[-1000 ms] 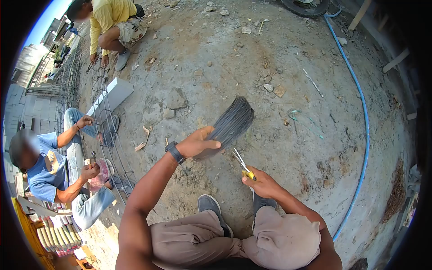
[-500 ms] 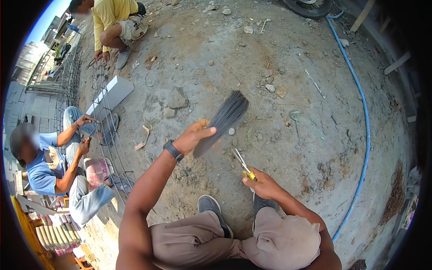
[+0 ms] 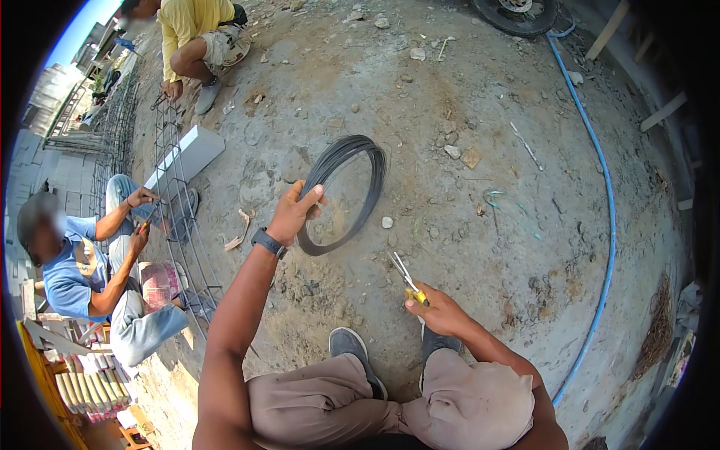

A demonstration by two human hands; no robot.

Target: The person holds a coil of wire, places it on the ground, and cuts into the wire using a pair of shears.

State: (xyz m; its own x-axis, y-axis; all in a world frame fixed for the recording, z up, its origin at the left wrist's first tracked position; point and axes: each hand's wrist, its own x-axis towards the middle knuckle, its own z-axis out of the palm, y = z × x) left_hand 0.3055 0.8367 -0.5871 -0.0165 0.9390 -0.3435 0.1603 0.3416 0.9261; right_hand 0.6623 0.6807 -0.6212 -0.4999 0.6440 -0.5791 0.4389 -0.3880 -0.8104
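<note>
A round coil of thin dark tie wire (image 3: 379, 176) hangs over the ground in front of me. My left hand (image 3: 295, 210) grips its left side, thumb across the strands, and a dark watch is on that wrist. Lower and to the right, my right hand (image 3: 435, 309) is closed around yellow-handled pliers (image 3: 401, 270). Their two thin metal prongs point up and left, slightly apart, and do not touch the coil. The palm hides part of the handles.
To the left, one person in blue (image 3: 75, 262) holds a tool at a long rebar cage (image 3: 176, 165); another in yellow (image 3: 187, 30) crouches at its far end. A pale block (image 3: 187, 157) lies beside the cage. A blue hose (image 3: 604, 165) runs along the right.
My left hand has turned the wire coil from nearly edge-on to face me, so its open ring shows. It has also shifted slightly left. The right hand and pliers have barely moved.
</note>
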